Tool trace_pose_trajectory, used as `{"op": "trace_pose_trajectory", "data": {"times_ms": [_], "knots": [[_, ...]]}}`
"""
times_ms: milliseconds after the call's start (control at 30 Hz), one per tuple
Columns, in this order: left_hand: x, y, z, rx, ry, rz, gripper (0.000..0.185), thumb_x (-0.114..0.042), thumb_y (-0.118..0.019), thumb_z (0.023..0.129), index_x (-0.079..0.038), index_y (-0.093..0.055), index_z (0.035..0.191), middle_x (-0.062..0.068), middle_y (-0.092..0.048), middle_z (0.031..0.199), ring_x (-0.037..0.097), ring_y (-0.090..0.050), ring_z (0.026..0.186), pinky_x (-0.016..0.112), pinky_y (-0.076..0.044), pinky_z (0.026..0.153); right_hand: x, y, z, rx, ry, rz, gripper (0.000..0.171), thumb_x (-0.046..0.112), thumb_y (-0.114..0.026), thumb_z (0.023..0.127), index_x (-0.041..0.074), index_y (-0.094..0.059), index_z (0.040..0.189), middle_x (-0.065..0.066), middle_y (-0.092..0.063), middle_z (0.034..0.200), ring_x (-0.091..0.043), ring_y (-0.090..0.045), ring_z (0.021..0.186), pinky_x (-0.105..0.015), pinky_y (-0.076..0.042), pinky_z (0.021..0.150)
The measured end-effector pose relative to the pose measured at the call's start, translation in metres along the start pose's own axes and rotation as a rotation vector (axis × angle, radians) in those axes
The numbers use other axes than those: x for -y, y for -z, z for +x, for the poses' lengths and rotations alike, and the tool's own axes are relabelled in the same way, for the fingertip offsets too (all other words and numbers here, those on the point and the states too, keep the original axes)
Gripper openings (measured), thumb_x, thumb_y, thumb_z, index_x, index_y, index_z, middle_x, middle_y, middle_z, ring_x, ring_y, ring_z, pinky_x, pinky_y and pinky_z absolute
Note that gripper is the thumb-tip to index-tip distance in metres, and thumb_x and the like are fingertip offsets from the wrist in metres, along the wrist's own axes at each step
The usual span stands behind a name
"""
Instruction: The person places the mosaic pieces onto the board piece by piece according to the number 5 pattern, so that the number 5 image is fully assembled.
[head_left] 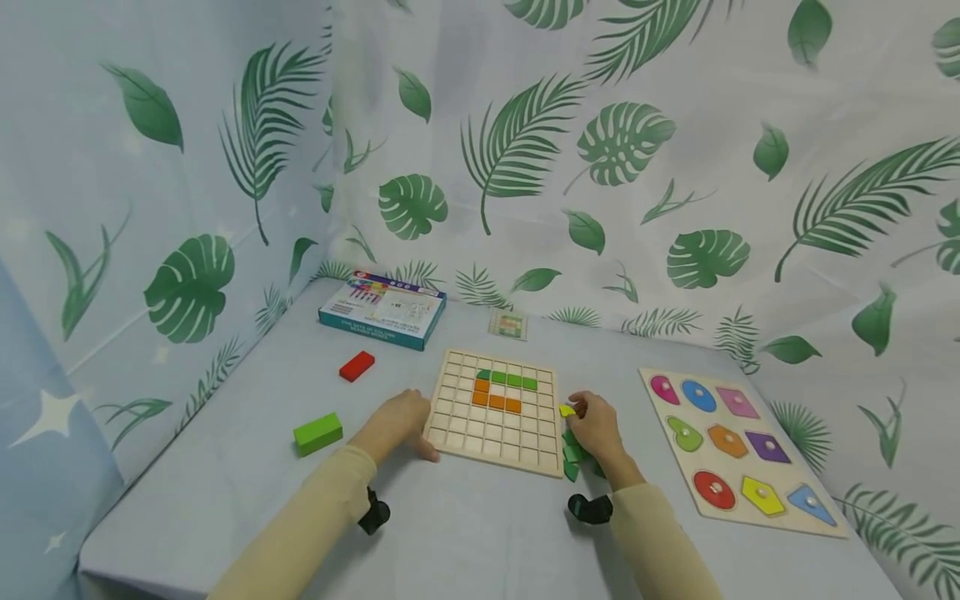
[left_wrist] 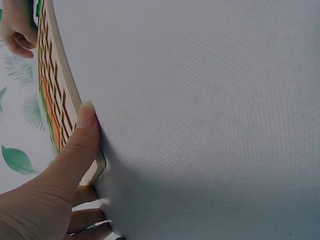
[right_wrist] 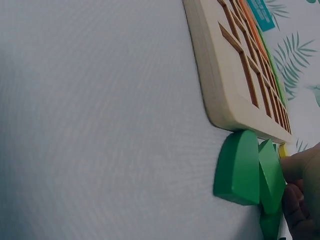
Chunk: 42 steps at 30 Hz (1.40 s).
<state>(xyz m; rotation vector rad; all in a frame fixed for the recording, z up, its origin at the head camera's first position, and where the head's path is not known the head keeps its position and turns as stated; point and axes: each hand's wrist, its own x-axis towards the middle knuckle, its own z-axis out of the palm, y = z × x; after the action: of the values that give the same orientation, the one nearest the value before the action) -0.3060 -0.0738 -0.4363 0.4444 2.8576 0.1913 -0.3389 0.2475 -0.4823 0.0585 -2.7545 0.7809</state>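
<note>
A wooden grid board (head_left: pixel 468 433) lies on the table, with green and orange pieces set in several of its squares. My left hand (head_left: pixel 401 419) grips its near left corner; in the left wrist view the thumb (left_wrist: pixel 86 120) lies along the board's edge. Beside the board's right edge, my right hand (head_left: pixel 596 427) pinches a small yellow piece (head_left: pixel 566 410) at the fingertips. Below that hand lies a pile of loose green pieces (head_left: pixel 572 454), partly hidden by it. One green block (right_wrist: pixel 237 167) sits close against the board's corner in the right wrist view.
A shape puzzle board (head_left: pixel 678 458) with knobbed pieces lies at the right. Toward the left are a green block (head_left: pixel 318 434) and a red block (head_left: pixel 357 366). Farther back are a flat box (head_left: pixel 382 310) and a small pattern card (head_left: pixel 508 324) near the leaf-print curtain.
</note>
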Motion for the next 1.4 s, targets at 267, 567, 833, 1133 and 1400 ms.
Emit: {"op": "trace_pose_trajectory", "data": {"times_ms": [267,567,833,1133,1400], "knots": [[-0.001,0.0,-0.002,0.011,0.009,-0.03,0.066,-0.045,-0.087,0.059,-0.002,-0.066,0.106,0.014,-0.06,0.109,0.022,-0.054,0.094,0.037,-0.045,0.09,0.002,-0.002,-0.001,-0.004,-0.01,0.009,0.026,0.001,-0.065,0.085,0.0,-0.062,0.111,-0.015,-0.065,0.102,-0.024,-0.059,0.083,-0.036,-0.049,0.069],[-0.002,-0.002,-0.003,0.003,0.008,-0.023,0.067,-0.045,-0.087,0.059,-0.002,-0.066,0.105,0.014,-0.061,0.107,0.021,-0.054,0.091,0.037,-0.046,0.088,0.001,-0.004,-0.003,-0.037,0.009,0.025,0.019,0.005,-0.067,0.085,0.0,-0.064,0.104,-0.012,-0.066,0.095,-0.022,-0.059,0.08,-0.036,-0.049,0.068],[-0.002,-0.001,-0.003,-0.004,0.019,-0.015,0.067,-0.046,-0.087,0.059,-0.002,-0.065,0.104,0.012,-0.059,0.103,0.019,-0.051,0.086,0.037,-0.046,0.086,0.005,-0.004,-0.002,-0.086,0.051,0.1,0.025,0.002,-0.066,0.084,-0.002,-0.061,0.108,-0.015,-0.064,0.098,-0.026,-0.06,0.088,-0.039,-0.051,0.074],[0.0,-0.002,-0.001,-0.023,-0.012,0.016,0.061,-0.048,-0.087,0.057,-0.001,-0.066,0.091,0.011,-0.059,0.091,0.017,-0.05,0.078,0.035,-0.048,0.082,0.014,-0.013,0.0,-0.031,0.173,0.191,0.026,0.002,-0.069,0.083,-0.002,-0.062,0.107,-0.012,-0.064,0.096,-0.024,-0.061,0.089,-0.038,-0.051,0.078],[0.0,-0.001,0.001,-0.018,-0.034,0.01,0.059,-0.047,-0.087,0.058,-0.005,-0.067,0.094,0.009,-0.063,0.092,0.017,-0.054,0.082,0.035,-0.047,0.085,0.024,-0.022,-0.002,-0.005,0.231,0.193,0.024,0.004,-0.068,0.084,0.001,-0.063,0.106,-0.008,-0.064,0.093,-0.019,-0.061,0.084,-0.035,-0.051,0.073]]}}
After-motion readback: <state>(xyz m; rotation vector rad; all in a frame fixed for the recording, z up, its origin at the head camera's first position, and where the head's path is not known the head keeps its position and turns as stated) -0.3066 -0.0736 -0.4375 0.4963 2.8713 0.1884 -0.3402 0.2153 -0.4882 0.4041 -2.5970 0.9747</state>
